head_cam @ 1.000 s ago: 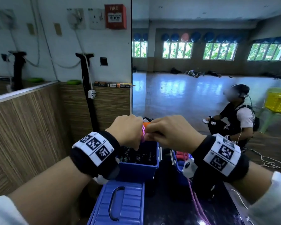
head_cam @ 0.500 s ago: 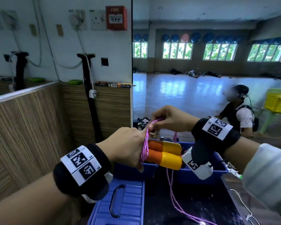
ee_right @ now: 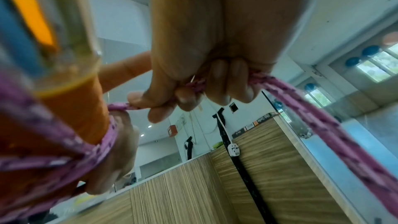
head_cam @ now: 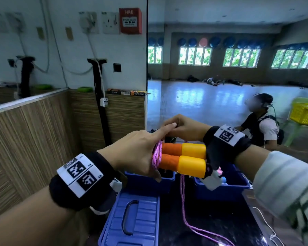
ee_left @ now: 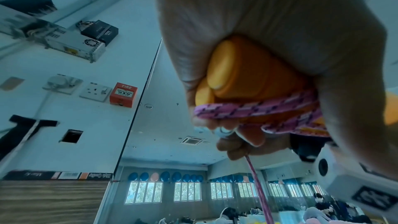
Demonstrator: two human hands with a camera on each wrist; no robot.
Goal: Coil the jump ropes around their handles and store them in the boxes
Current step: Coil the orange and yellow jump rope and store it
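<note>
Only the right wrist view shows the right hand (ee_right: 193, 94) pinching the rope (ee_right: 301, 101). The left hand (head_cam: 139, 153) grips both handles (head_cam: 183, 158), lying level, yellow ends pointing right.

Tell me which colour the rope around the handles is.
Pink with dark flecks; the rope shows best in the left wrist view.

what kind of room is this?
Probably a gym or exercise studio: a big wall mirror reflects an open glossy floor, a row of exercise balls sits above the windows, and the left hand holds jump rope handles.
</note>
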